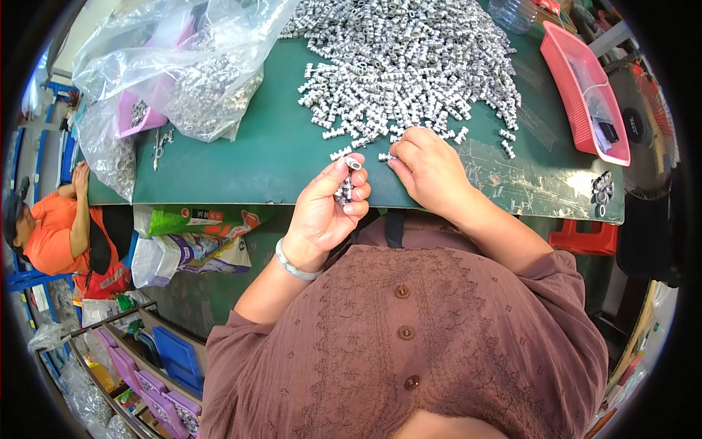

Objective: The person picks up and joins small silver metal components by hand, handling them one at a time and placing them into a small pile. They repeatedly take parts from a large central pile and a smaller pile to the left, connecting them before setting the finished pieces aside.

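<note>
My left hand (330, 196) is raised just over the near table edge, its fingers curled round several small silvery metal parts (342, 192). One ring-like part (355, 164) shows its oval hole between the thumb and fingertips. My right hand (433, 170) rests on the green table (252, 172) with thumb and fingers bent together. At their tips is a small ridged metal part (385, 156), which they seem to pinch. Beyond both hands spreads a large pile of the same ridged metal parts (409, 62). A few stray parts (340, 153) lie between the pile and my left hand.
Clear plastic bags (212, 88) with metal parts and a purple bin (142, 121) stand at left. A pink basket (585, 95) sits at right, near loose dark rings (602, 192). A red stool (583, 238) is under the right side. Another person in orange (55, 230) sits far left.
</note>
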Motion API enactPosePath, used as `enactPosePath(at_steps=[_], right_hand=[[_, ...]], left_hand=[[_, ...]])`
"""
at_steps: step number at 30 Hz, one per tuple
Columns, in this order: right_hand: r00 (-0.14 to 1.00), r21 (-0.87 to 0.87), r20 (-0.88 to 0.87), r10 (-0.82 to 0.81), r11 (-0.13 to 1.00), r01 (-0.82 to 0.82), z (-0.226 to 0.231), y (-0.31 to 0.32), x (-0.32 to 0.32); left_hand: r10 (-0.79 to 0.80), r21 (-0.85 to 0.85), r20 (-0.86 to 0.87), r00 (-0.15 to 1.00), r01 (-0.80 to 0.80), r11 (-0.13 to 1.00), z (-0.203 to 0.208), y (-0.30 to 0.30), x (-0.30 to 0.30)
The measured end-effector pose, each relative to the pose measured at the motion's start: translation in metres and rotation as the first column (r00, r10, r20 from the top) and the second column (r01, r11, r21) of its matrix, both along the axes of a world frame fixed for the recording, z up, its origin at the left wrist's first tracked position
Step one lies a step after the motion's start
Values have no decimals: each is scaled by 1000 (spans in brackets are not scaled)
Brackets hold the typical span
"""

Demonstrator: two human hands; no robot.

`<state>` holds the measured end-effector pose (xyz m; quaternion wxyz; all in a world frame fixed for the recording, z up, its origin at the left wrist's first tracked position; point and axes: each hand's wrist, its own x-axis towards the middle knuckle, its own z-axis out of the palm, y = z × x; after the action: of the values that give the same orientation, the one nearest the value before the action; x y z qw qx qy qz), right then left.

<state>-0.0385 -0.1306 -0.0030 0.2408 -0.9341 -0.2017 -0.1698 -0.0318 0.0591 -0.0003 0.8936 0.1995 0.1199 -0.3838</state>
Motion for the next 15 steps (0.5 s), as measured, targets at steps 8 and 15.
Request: enactPosePath(at_steps=[8,15], right_hand=[[995,226,-95,25,974,-2,6,-1,-2],[937,716,-269,223,697,39,6,0,-4]], left_hand=[[6,-17,-19,1000,-7,1000,-1,0,0],[72,78,111,991,-81,994,4,0,-2]])
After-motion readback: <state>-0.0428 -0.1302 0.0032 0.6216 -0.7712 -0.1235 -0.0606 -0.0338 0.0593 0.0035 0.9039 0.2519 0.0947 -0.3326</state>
